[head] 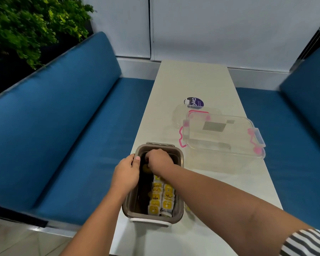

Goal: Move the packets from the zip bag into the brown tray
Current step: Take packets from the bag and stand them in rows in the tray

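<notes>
Deep in the brown tray (127, 209), lower centre, whatever the right hand's (158, 159) curled fingers touch is hidden (only a yellow blur shows). Blue benches (63, 126) flank the white table (192, 85). The left hand (127, 174) grips the tray's left rim, thumb inside; yellow packets (161, 198) line its near end.

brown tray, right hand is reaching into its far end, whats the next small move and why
Probably set the yellow packet down in the far end of the brown tray and lift the right hand out: its fingers curl on that packet over the dark unfilled part, beyond the rows of tea packets, while the left hand holds the rim.
</notes>
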The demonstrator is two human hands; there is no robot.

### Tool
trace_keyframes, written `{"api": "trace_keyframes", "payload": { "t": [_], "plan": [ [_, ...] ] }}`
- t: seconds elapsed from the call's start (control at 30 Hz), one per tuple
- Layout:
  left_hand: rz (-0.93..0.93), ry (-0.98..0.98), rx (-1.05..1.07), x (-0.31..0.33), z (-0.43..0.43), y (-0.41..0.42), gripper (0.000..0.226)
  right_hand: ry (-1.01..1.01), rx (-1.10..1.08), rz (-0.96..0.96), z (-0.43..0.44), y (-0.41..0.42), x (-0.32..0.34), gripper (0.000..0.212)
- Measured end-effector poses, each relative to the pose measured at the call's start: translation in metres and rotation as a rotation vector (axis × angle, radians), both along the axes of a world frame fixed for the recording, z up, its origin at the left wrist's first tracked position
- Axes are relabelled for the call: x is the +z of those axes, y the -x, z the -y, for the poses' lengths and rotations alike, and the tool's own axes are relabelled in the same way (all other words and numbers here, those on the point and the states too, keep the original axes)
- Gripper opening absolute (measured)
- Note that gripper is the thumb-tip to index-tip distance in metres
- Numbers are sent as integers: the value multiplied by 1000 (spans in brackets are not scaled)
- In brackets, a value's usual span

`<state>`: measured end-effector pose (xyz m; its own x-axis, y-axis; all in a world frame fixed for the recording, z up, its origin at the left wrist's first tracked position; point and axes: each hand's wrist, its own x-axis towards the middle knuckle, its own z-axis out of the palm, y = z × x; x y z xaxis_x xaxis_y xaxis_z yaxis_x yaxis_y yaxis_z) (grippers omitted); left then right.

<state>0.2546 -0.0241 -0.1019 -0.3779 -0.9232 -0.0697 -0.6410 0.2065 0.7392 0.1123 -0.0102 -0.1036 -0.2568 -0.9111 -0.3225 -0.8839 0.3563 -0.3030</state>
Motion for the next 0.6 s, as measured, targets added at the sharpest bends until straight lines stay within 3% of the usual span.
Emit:
{"api": "trace_keyframes", "payload": {
  "t": [0.13,0.27,0.4,0.5,0.6],
  "plan": [
    [22,-15,-6,4,-1,-1,30,29,20,56,-12,7,17,32],
    [73,-22,23,8,4,-6,38,246,-49,195,-48,23,47,27],
    [72,217,73,35,-2,-1,44,465,-236,458,-98,49,66,15],
    [-4,341,-12,67,-22,21,34,588,-419,451,-136,73,69,9],
    [-100,278,-198,88,-51,54,31,627,-577,377,-175,93,58,10]
  ]
}}
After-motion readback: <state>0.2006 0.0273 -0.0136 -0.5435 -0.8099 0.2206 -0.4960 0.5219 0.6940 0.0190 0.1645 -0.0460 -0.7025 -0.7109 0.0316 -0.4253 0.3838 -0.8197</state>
